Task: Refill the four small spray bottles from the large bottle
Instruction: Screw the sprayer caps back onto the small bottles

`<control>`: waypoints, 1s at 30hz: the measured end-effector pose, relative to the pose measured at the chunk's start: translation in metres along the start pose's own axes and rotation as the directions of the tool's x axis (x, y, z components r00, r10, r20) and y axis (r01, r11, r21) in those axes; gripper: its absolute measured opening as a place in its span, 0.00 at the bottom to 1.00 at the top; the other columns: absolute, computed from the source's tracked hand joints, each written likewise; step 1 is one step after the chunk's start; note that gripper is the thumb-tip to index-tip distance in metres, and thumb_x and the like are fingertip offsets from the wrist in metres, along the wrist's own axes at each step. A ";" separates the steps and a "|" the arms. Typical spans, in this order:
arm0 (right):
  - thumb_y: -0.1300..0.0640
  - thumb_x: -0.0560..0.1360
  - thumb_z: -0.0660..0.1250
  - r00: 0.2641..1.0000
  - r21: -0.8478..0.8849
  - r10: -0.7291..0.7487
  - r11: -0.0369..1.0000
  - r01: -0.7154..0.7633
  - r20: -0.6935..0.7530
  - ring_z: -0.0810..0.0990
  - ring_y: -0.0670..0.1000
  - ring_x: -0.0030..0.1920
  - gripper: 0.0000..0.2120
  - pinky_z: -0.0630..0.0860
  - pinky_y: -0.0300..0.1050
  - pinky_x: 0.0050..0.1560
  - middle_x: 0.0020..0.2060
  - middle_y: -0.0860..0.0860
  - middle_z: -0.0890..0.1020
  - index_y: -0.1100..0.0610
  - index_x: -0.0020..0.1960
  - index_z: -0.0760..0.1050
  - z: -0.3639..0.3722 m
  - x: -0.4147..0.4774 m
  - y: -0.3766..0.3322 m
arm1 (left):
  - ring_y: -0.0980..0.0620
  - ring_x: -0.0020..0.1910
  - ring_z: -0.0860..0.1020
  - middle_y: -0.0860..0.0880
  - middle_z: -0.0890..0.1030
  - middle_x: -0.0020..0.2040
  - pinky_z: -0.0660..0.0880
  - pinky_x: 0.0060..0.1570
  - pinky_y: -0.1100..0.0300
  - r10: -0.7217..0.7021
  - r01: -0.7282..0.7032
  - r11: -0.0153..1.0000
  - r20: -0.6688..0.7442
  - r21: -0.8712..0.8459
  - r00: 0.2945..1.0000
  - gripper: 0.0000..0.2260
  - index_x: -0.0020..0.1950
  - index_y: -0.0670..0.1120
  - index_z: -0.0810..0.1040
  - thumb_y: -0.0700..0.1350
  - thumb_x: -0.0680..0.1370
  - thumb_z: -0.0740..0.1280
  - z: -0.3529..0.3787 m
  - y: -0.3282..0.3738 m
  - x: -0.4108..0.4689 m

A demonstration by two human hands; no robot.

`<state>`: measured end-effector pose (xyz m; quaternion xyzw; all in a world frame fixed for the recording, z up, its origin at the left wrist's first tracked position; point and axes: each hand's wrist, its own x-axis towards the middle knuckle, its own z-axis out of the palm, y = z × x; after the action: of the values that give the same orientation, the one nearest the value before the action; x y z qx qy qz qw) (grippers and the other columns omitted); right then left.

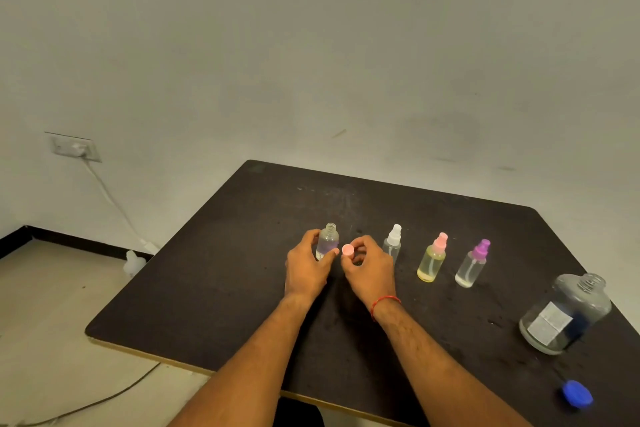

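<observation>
Blue cap (pixel 577 397) lying off large bottle (pixel 568 312). Left hand (pixel 306 270) gripping uncapped small bottle (pixel 328 241), right hand (pixel 369 270) pinching pink cap (pixel 347 249). Three capped bottles (pixel 392 243) (pixel 432 258) (pixel 472 265) seemingly waiting.

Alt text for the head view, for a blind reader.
The left hand holds an uncapped clear bottle on a dark table while the right hand pinches a pink cap. Three capped spray bottles stand to its right, then the open large bottle and a blue cap.

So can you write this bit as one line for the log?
left hand: holds uncapped small bottle | right hand: pinches pink cap | large bottle: open, upright | blue lid: on table
</observation>
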<state>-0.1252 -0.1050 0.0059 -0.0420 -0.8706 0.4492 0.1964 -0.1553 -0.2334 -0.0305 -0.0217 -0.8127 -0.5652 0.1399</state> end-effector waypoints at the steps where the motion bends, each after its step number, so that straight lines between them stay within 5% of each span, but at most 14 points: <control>1: 0.59 0.72 0.73 1.000 0.007 -0.021 1.000 0.021 -0.010 0.80 0.40 0.41 0.07 0.75 0.30 0.40 0.38 0.43 0.80 0.52 0.46 0.76 -0.005 0.000 -0.003 | 0.62 0.49 0.81 0.60 0.81 0.53 0.81 0.48 0.62 0.029 -0.029 1.000 0.011 0.008 1.000 0.18 0.62 0.54 0.78 0.51 0.75 0.77 0.000 0.000 -0.001; 4: 0.57 0.74 0.71 0.993 0.002 -0.095 0.995 0.095 -0.066 0.81 0.41 0.43 0.05 0.78 0.32 0.45 0.41 0.44 0.82 0.52 0.49 0.79 -0.021 0.004 -0.009 | 0.66 0.52 0.79 0.60 0.81 0.55 0.75 0.50 0.72 0.103 -0.104 0.994 0.043 0.024 0.994 0.18 0.64 0.54 0.77 0.52 0.75 0.76 0.002 0.005 -0.005; 10: 0.64 0.73 0.71 0.970 -0.140 -0.239 0.963 0.231 -0.042 0.79 0.46 0.50 0.15 0.80 0.44 0.54 0.50 0.49 0.80 0.57 0.59 0.80 -0.042 0.011 -0.017 | 0.61 0.57 0.80 0.58 0.81 0.58 0.78 0.55 0.65 0.170 -0.171 0.985 0.078 0.010 0.982 0.20 0.66 0.54 0.77 0.52 0.76 0.75 0.003 0.007 -0.009; 14: 0.66 0.74 0.69 0.964 -0.180 -0.266 0.947 0.266 0.025 0.79 0.47 0.53 0.16 0.77 0.40 0.58 0.53 0.50 0.82 0.57 0.60 0.80 -0.049 0.012 -0.021 | 0.62 0.59 0.79 0.58 0.81 0.60 0.78 0.59 0.63 0.212 -0.215 0.976 0.129 0.016 0.969 0.21 0.67 0.54 0.77 0.53 0.75 0.75 0.005 0.006 -0.011; 17: 0.67 0.74 0.69 0.965 -0.176 -0.245 0.950 0.258 0.090 0.79 0.46 0.50 0.14 0.72 0.31 0.51 0.49 0.49 0.81 0.54 0.57 0.78 -0.054 0.011 -0.026 | 0.62 0.60 0.79 0.58 0.81 0.61 0.78 0.61 0.62 0.217 -0.221 0.975 0.132 0.014 0.967 0.22 0.68 0.53 0.76 0.53 0.75 0.75 0.006 0.004 -0.011; 19: 0.67 0.73 0.68 0.961 -0.172 -0.244 0.949 0.264 0.129 0.78 0.46 0.47 0.12 0.74 0.33 0.47 0.46 0.49 0.81 0.54 0.53 0.77 -0.055 0.013 -0.030 | 0.61 0.60 0.79 0.58 0.81 0.61 0.78 0.61 0.61 0.224 -0.228 0.974 0.129 0.016 0.966 0.22 0.68 0.53 0.76 0.54 0.75 0.75 0.006 0.003 -0.010; 25: 0.68 0.74 0.66 0.946 -0.138 -0.258 0.948 0.287 0.195 0.77 0.47 0.55 0.14 0.77 0.45 0.60 0.53 0.49 0.81 0.54 0.56 0.80 -0.050 0.025 -0.032 | 0.58 0.52 0.81 0.58 0.81 0.59 0.82 0.54 0.54 0.227 -0.230 0.973 0.148 0.007 0.963 0.21 0.68 0.54 0.75 0.56 0.76 0.74 0.006 0.003 -0.012; 30: 0.57 0.75 0.70 0.943 -0.198 -0.292 0.926 0.320 0.161 0.77 0.45 0.47 0.07 0.78 0.44 0.54 0.47 0.48 0.81 0.54 0.52 0.80 -0.047 0.030 -0.036 | 0.56 0.44 0.81 0.58 0.81 0.57 0.84 0.48 0.52 0.220 -0.222 0.975 0.140 -0.006 0.965 0.21 0.67 0.57 0.75 0.56 0.76 0.74 0.005 0.004 -0.012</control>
<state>-0.1316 -0.0829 0.0684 0.1020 -0.9218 0.3149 0.2016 -0.1441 -0.2263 -0.0313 -0.1512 -0.8158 -0.5391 0.1447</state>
